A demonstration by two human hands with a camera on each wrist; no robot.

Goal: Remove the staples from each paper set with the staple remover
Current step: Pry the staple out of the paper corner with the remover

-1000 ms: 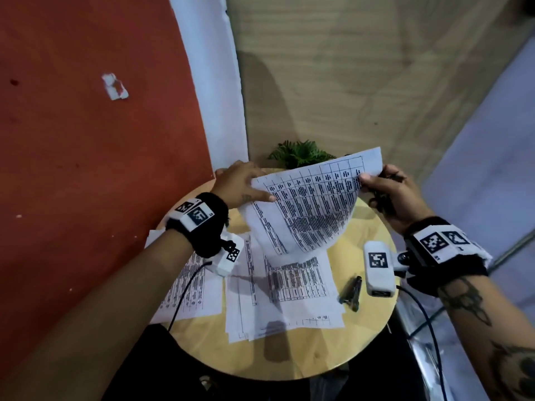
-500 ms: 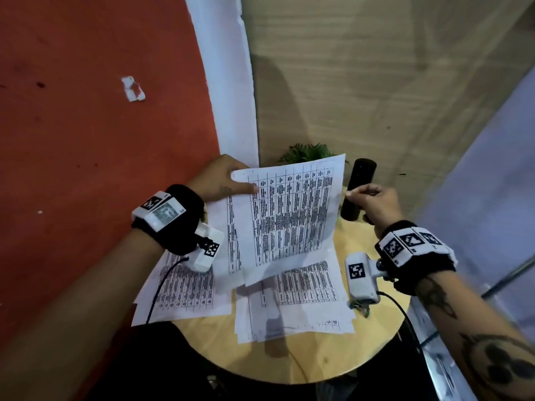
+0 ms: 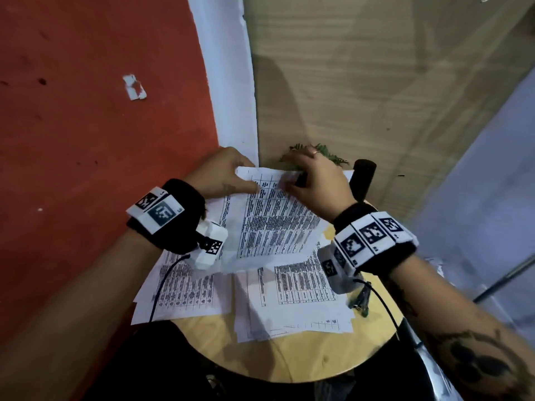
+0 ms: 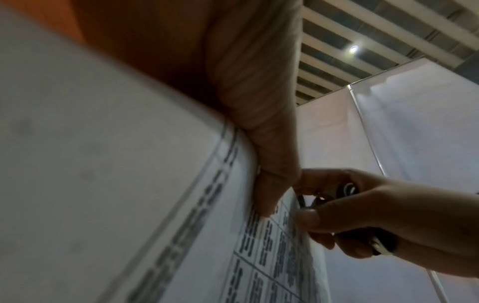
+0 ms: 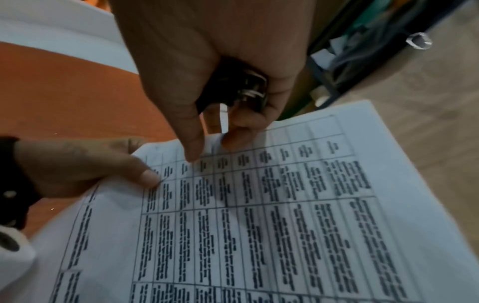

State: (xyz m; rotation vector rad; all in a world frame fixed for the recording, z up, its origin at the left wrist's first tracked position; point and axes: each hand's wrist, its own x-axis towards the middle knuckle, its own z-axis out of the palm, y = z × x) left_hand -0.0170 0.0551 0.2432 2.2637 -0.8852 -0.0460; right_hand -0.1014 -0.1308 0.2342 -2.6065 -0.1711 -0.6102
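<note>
Your left hand [image 3: 223, 172] pinches the top left corner of the raised paper set [image 3: 275, 224], thumb lying flat on the printed table and the other fingers [image 4: 269, 164] curled behind the sheet. The set is lifted off the counter [image 3: 289, 354], its top edge toward the wall corner and its lower edge drooping onto the loose sheets [image 3: 292, 302] spread below.

Your right hand [image 3: 315, 180] curls around the staple remover [image 5: 241, 90], a dark tool with a metal part showing between thumb and fingers. That hand sits at the top edge of the paper set, just beside your left thumb; its thumb tip [image 5: 193, 151] and one fingertip touch the sheet near the edge. Whether the tool's claws bite a staple cannot be told; the staple itself is not visible.

Another paper set [image 3: 179, 287] lies at the counter's left edge and overhangs the rim. The loose sheets reach close to the near rim, leaving a bare strip of wood in front of you. A black cylinder [image 3: 362, 180] stands upright at the far right edge, just beside your right wrist. A small green plant [image 3: 327, 154] sits at the far rim, partly hidden by your right hand. A dark clip-like object [image 3: 360, 298] lies near the right rim, under your right wrist camera.
</note>
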